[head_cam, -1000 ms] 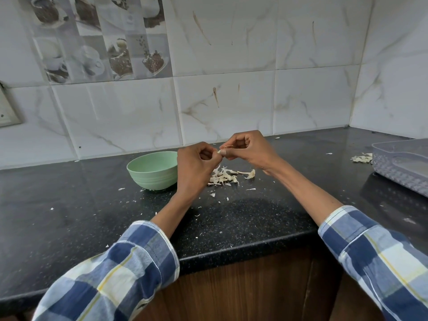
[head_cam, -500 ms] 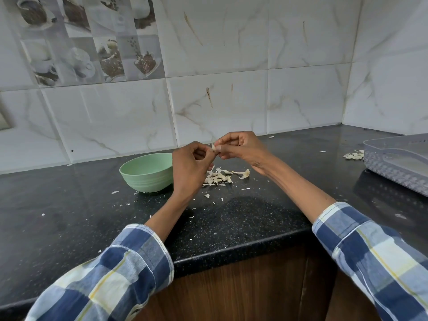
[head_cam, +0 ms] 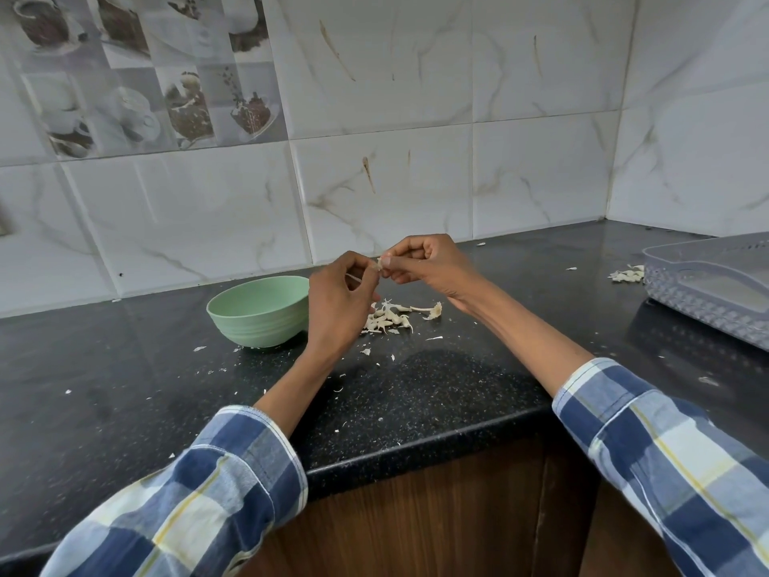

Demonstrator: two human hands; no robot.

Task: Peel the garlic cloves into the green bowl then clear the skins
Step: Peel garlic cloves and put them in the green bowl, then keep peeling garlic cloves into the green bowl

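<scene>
Marble-veined wall tiles back your speckled black table. Your left hand and right hand both pinch one pale garlic clove in a curled grip; papery skins lie below, ribbed green bowl just left.

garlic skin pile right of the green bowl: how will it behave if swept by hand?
The skin pile looks like thin, curled, papery scraps, so probably very light and floppy. Flakes already dot the black counter, so a sweep likely scatters some. Fine bits may cling rather than slide.
</scene>
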